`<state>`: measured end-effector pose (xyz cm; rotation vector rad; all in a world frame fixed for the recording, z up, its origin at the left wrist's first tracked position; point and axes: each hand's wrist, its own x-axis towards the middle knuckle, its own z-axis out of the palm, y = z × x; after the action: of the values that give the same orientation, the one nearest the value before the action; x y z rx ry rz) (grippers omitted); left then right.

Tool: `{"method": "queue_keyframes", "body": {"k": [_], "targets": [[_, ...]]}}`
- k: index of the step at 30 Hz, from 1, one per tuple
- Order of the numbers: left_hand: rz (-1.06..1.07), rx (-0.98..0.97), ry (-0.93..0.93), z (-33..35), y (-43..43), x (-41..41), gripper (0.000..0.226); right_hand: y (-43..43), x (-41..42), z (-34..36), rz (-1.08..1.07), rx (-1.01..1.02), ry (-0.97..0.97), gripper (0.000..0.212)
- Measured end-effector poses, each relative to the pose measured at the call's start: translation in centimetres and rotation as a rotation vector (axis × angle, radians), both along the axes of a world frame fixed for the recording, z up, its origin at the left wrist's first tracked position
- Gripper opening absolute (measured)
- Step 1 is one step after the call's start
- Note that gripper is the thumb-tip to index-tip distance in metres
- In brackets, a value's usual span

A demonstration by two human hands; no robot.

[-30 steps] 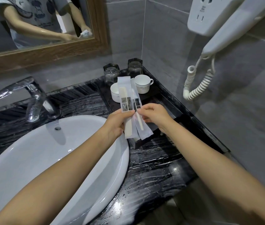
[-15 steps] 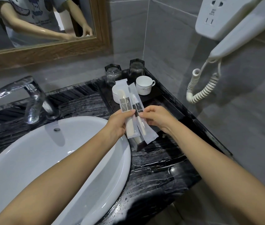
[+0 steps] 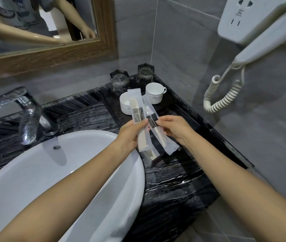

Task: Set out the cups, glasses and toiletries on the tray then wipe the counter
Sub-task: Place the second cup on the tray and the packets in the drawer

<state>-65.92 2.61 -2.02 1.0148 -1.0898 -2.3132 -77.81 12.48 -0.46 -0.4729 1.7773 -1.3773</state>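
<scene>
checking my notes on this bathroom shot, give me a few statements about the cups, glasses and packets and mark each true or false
1. Both white ceramic cups stand on the black rectangular tray. True.
2. The two clear hexagonal glasses lie tipped over in the white oval sink. False: they stand at the tray's back end.
3. The left hand and right hand each pinch a clear plastic toiletry packet. True.
4. The white wall-mounted hairdryer lies on the counter. False: it hangs in its wall holder.
</scene>
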Motion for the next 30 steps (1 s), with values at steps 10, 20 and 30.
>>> {"method": "queue_keyframes", "body": {"k": [10,20,30], "targets": [[0.064,0.091,0.029,0.0,-1.1,0.6,0.021,1.8,-4.9,0.3,0.01,0.252,0.003,0.009],[0.182,0.141,0.065,0.2,-1.1,0.5,0.018,-0.4,-7.8,-1.1,0.086,0.486,0.12,0.013],[0.248,0.152,0.076,0.1,-1.2,0.6,0.02,1.1,-8.8,-0.8,0.203,0.455,0.146,0.015]]}}
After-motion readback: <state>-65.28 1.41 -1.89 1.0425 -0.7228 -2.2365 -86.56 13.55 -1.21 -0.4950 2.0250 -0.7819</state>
